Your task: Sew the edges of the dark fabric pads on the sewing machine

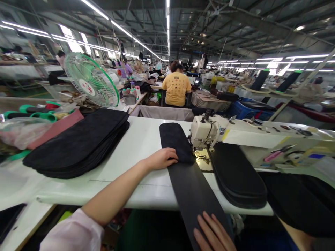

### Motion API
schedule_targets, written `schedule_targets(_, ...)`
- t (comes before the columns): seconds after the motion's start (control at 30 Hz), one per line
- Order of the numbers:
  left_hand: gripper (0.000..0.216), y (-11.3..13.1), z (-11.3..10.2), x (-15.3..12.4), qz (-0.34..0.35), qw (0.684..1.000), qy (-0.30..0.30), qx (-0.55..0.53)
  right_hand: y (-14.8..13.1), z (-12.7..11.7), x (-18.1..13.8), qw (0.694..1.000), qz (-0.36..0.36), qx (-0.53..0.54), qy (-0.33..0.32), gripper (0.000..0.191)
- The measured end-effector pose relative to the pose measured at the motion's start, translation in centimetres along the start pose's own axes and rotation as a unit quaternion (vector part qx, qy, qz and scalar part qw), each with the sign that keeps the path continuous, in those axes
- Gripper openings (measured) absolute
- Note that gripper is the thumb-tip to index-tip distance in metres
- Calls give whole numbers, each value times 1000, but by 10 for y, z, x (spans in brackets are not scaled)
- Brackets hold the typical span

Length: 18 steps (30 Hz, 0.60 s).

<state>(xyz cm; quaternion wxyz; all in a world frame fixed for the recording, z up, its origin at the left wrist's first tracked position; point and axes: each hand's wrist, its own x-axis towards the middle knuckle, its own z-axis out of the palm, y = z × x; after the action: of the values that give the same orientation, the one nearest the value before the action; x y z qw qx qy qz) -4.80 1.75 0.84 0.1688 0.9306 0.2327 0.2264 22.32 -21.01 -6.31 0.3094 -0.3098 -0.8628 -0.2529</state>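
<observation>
A long dark strip of material [195, 190] runs from the table over its front edge toward me. At its far end is a black rounded panel [174, 139], its right edge by the needle area of a white sewing machine [205, 130]. My left hand [164, 158] has its fingers curled over the left edge of the work, just left of the machine head. Lower down, my right hand [213, 233] lies on the strip with fingers stretched and slightly apart. Whether the panel and strip are one piece I cannot tell.
A stack of black panels [78, 143] lies at left, beside a green-rimmed fan [90, 80]. More black panels [238, 174] rest right of the needle, others [300, 202] farther right. Thread cones [261, 80] stand behind the machine. A person in a yellow shirt [176, 89] sits ahead.
</observation>
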Motion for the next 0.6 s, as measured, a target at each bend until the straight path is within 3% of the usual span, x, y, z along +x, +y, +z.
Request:
schedule_targets(0.27, 11, -4, 2, 2, -3, 1000, 10, -12, 30, 38, 73, 995, 28, 70, -69, 52)
schedule_targets(0.37, 11, -3, 1, 2, -12, 1000, 11, -5, 34, 38, 71, 994, 44, 66, -75, 52)
schedule_targets(0.5, 12, 0, -2, 1, -15, 1000, 6, -8, 32, 20, 44, 994, 100, 37, -36, 32)
schedule_targets(0.6, 14, 2, -3, 2, -9, 1000, -2, -14, 34, 13, 36, 995, 92, 43, -26, 29)
